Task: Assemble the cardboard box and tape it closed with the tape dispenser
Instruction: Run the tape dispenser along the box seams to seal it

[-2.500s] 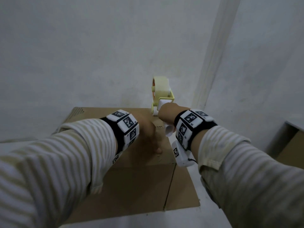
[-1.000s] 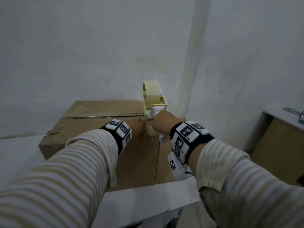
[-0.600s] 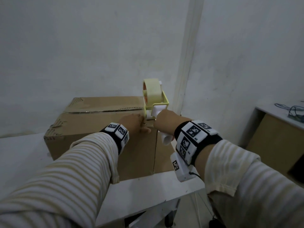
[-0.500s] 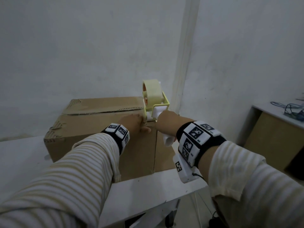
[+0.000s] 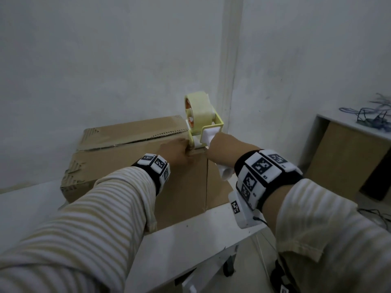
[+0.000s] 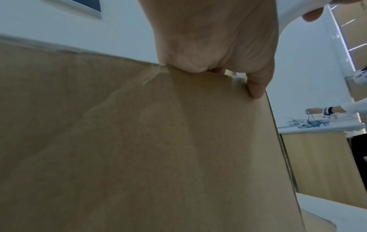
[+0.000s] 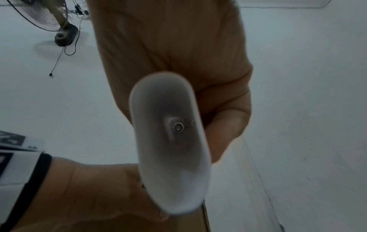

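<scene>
The brown cardboard box (image 5: pixel 127 157) stands on a white table, its front face towards me. My right hand (image 5: pixel 224 144) grips the white handle (image 7: pixel 170 149) of the yellow tape dispenser (image 5: pixel 203 127), which sits on the box's near top edge with the tape roll up. My left hand (image 5: pixel 175 149) lies over that same edge, right beside the dispenser. In the left wrist view its thumb (image 6: pixel 257 87) presses the box's front face (image 6: pixel 158 141), and the fingers are hidden over the top. A short strip of tape (image 5: pixel 194 152) shows under the dispenser.
The white table (image 5: pixel 190 233) ends just in front of the box. White walls meet in a corner close behind it. To the right stands a desk (image 5: pixel 349 127) with blue cables. A floor fan (image 7: pixel 49 20) appears in the right wrist view.
My view has dropped and pulled back, so the box's front face now shows. The left hand slid up to the top edge beside the dispenser. The right hand kept its grip.
</scene>
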`<move>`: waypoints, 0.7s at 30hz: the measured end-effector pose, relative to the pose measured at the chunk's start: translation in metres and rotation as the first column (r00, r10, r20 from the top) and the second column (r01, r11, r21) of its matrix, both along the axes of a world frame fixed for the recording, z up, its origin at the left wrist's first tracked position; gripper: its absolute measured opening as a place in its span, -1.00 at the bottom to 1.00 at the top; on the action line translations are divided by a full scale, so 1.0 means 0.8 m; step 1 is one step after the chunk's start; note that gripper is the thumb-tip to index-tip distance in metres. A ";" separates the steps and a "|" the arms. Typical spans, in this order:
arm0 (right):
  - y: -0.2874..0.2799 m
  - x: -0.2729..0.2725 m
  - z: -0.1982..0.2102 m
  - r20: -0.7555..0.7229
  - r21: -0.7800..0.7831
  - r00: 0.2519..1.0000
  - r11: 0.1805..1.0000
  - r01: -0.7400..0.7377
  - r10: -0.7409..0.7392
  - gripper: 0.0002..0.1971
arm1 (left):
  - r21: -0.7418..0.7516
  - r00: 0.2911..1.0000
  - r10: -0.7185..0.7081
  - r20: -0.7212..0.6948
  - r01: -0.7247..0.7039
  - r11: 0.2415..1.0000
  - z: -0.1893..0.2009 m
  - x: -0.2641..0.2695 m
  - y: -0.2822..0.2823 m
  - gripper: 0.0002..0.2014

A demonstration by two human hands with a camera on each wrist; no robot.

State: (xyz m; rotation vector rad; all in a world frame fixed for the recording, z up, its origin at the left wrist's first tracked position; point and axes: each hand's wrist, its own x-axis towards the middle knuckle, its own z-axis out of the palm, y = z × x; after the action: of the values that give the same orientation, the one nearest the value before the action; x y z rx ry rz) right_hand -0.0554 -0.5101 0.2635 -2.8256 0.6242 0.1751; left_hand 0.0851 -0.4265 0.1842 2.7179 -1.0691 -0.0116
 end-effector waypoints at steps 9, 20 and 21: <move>-0.001 -0.011 -0.019 0.040 0.026 0.998 0.999 0.045 -0.046 -0.62 | 0.004 0.995 0.067 -0.068 -0.067 0.998 -0.007 -0.004 -0.002 -0.12; -0.017 -0.058 -0.036 0.054 0.184 0.995 0.980 0.071 -0.082 -0.95 | 0.272 0.992 0.108 0.065 -0.121 0.955 -0.004 -0.025 -0.008 -0.46; -0.017 -0.061 -0.037 0.070 0.208 0.993 0.975 0.075 -0.091 -0.92 | 0.301 0.991 0.119 0.064 -0.133 0.944 -0.003 -0.027 -0.008 -0.47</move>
State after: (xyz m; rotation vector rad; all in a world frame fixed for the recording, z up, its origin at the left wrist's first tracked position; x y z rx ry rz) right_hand -0.1040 -0.5238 0.2337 -2.5900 0.6649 0.1046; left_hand 0.0635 -0.4330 0.1822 3.0732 -0.9726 -0.1028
